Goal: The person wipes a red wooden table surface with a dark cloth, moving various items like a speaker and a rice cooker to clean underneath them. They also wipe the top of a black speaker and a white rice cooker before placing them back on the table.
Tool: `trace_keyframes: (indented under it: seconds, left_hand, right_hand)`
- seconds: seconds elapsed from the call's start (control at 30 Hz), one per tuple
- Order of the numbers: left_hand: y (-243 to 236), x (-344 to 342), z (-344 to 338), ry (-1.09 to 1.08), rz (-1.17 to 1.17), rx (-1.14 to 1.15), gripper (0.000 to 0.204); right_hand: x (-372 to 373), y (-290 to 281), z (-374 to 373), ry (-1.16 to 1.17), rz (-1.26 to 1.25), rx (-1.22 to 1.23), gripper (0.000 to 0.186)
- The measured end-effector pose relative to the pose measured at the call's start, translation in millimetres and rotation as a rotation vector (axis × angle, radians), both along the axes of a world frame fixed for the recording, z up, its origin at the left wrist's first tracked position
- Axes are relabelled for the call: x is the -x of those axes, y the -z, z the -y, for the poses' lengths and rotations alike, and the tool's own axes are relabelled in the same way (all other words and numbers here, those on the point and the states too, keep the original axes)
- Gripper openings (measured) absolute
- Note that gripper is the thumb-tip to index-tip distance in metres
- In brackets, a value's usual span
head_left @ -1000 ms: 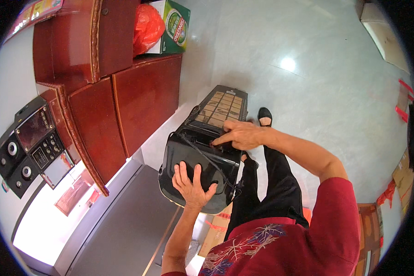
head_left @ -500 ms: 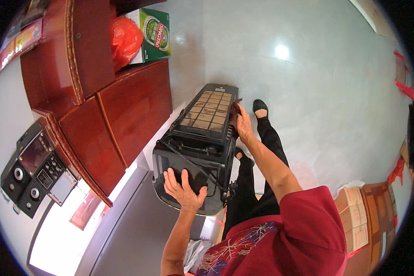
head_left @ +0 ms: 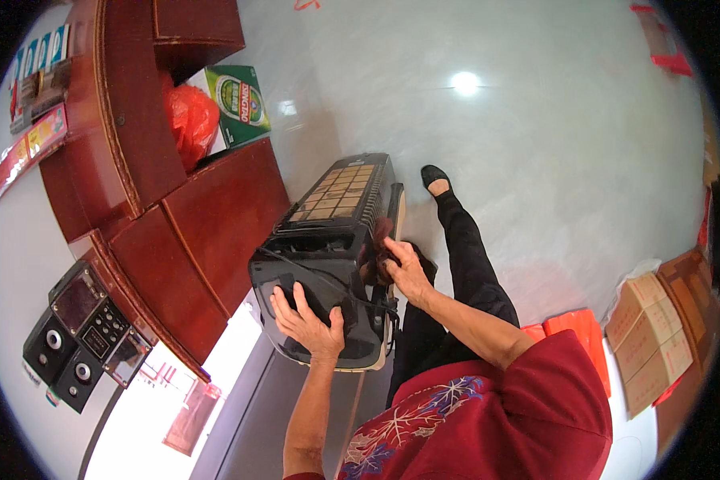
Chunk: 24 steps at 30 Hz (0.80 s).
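A tall black appliance (head_left: 364, 340), perhaps an air cooler, stands on the floor at the centre. Its face has a dusty beige grid panel (head_left: 336, 192), and a black cord (head_left: 320, 276) crosses its glossy top. My left hand (head_left: 310, 326) rests on that top, palm down with fingers spread. At the appliance's right side, my right hand (head_left: 408, 272) grips a dark red cloth (head_left: 383, 232) and presses it to the side panel. Part of the cloth is hidden by the fingers.
A red-brown wooden cabinet (head_left: 228, 224) stands close on the left, with a red plastic bag (head_left: 192, 124) and a green carton (head_left: 244, 104) on it. Black audio equipment (head_left: 88, 336) sits at far left. Cardboard boxes (head_left: 648, 344) are stacked at right. My foot (head_left: 435, 179) is on the pale floor.
My right hand has moved with the cloth along the appliance's side toward its top end. My left hand stays on the top. The whole view has shifted slightly.
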<state>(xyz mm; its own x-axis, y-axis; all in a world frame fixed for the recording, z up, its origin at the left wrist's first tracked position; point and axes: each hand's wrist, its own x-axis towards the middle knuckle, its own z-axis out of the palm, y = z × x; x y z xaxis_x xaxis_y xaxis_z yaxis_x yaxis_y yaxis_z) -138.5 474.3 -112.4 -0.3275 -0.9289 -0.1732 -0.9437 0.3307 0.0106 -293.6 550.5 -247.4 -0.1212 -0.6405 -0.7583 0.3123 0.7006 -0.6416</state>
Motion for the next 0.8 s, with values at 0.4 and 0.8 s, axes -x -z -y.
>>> trace_keyframes:
  seconds: [0.4, 0.8]
  left_hand:
    - [1.8, 3.4, -7.5, -0.005, -0.047, 0.063, 0.068]
    - [12.1, -14.9, -15.2, 0.055, -0.267, 0.306, 0.062]
  right_hand:
    - [-55.3, 100.1, -27.0, 0.313, -0.308, -0.037, 0.040]
    - [-130.6, 30.0, -136.3, 0.386, -0.388, 0.366, 0.040]
